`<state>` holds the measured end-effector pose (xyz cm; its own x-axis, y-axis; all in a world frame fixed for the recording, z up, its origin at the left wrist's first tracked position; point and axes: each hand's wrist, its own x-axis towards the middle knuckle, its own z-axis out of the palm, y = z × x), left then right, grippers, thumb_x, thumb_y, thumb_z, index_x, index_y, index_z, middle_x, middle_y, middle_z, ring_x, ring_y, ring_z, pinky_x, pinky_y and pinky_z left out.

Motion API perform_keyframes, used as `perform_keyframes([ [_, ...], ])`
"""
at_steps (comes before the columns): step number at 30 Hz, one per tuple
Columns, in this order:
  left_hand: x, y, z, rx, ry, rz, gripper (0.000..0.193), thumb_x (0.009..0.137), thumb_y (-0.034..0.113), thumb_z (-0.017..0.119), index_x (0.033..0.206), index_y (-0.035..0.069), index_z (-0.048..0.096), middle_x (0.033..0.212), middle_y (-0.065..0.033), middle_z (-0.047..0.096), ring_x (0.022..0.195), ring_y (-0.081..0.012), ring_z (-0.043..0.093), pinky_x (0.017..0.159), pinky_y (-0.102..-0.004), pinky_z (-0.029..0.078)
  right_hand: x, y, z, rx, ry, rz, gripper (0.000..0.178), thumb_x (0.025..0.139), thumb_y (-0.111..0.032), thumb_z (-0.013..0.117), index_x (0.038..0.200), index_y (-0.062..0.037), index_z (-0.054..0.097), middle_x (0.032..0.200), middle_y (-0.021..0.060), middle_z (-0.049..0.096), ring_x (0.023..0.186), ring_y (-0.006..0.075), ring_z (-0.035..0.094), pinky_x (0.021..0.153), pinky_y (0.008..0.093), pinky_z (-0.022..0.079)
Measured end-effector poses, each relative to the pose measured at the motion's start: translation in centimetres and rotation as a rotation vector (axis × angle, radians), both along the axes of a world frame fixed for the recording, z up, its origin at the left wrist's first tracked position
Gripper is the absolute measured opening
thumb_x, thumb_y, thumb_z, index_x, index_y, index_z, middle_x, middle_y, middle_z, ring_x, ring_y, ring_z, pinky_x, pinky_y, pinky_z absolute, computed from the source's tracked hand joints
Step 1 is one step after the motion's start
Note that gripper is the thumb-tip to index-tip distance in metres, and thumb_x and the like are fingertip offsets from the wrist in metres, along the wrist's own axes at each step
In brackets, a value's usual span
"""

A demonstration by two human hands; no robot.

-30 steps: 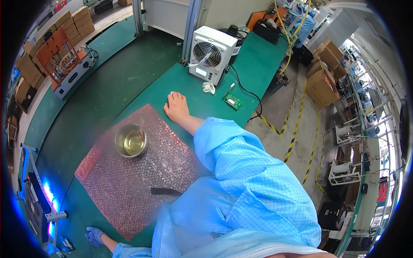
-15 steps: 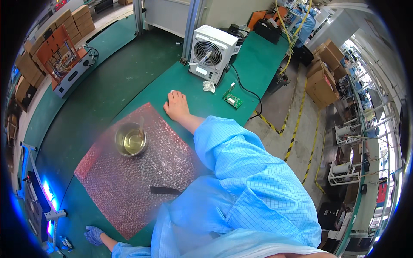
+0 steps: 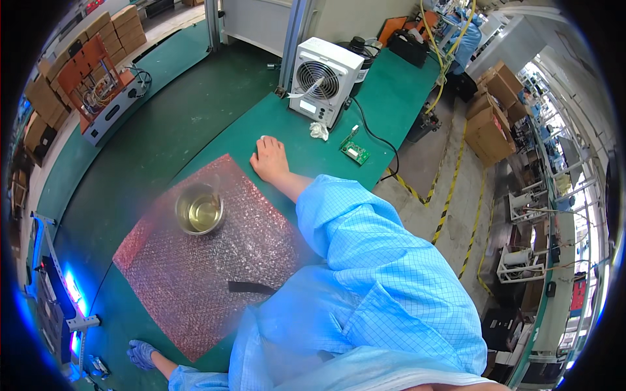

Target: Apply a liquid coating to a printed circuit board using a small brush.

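My bare right hand (image 3: 269, 159) rests on the green mat beyond the far right edge of the pink bubble wrap (image 3: 228, 274). Its fingers lie slightly apart on the surface, with a small white bit at one fingertip. My left hand (image 3: 141, 355), in a bluish-grey glove, lies on the mat by the wrap's near left edge, fingers loosely out and nothing visible in it. A round metal bowl (image 3: 199, 210) of pale yellowish liquid stands on the wrap, apart from both hands. A black strip (image 3: 251, 287) lies nearer my body.
A white fan unit (image 3: 324, 78) stands beyond my right hand, with crumpled white tissue (image 3: 319, 131) before it. A green circuit board (image 3: 354, 152) lies near its black cable (image 3: 376, 133). At left are a blue-lit frame (image 3: 72, 296) and an orange-and-grey device (image 3: 104, 94).
The whole view has shifted very slightly. Both hands, the bowl and the bubble wrap keep their places.
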<state>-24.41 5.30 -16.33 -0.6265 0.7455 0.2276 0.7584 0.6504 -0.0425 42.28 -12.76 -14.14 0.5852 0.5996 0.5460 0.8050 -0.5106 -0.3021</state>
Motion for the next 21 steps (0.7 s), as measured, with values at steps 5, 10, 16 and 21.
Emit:
perform_keyframes([
  [5, 0.12, 0.07, -0.04, -0.031, -0.003, 0.008, 0.059, 0.091, 0.056, 0.03, 0.127, 0.013, 0.05, 0.124, -0.0147, 0.054, 0.113, -0.0319, 0.053, 0.093, -0.047, 0.042, 0.02, -0.04, 0.06, -0.008, 0.012, -0.002, 0.029, 0.077, -0.02, 0.056, 0.097, 0.0005, 0.054, 0.104, 0.0165, 0.054, 0.103, 0.0302, 0.05, 0.088, 0.0431, 0.04],
  [10, 0.01, 0.05, 0.0, -0.039, -0.04, 0.012, 0.06, 0.091, 0.056, 0.03, 0.13, 0.013, 0.048, 0.129, -0.0139, 0.051, 0.117, -0.0325, 0.05, 0.096, -0.0473, 0.04, 0.02, -0.02, 0.07, -0.01, 0.009, -0.002, 0.029, 0.077, -0.02, 0.056, 0.097, 0.0003, 0.054, 0.105, 0.0165, 0.054, 0.104, 0.0302, 0.05, 0.088, 0.0431, 0.04],
  [16, -0.06, 0.17, -0.08, -0.032, -0.037, 0.022, 0.061, 0.09, 0.057, 0.031, 0.13, 0.014, 0.047, 0.128, -0.0136, 0.051, 0.117, -0.0328, 0.049, 0.096, -0.0494, 0.038, -0.04, -0.06, 0.19, -0.009, 0.015, -0.001, 0.029, 0.077, -0.02, 0.056, 0.098, 0.0003, 0.054, 0.104, 0.0163, 0.054, 0.103, 0.0301, 0.05, 0.088, 0.0425, 0.04],
  [21, 0.33, -0.12, 0.21, -0.016, -0.008, 0.02, 0.061, 0.091, 0.056, 0.031, 0.129, 0.013, 0.049, 0.128, -0.0141, 0.052, 0.116, -0.033, 0.05, 0.096, -0.0493, 0.039, -0.14, -0.09, 0.37, -0.023, 0.02, -0.008, 0.029, 0.076, -0.02, 0.056, 0.097, -0.0003, 0.055, 0.105, 0.0158, 0.054, 0.105, 0.0291, 0.05, 0.089, 0.0421, 0.039],
])
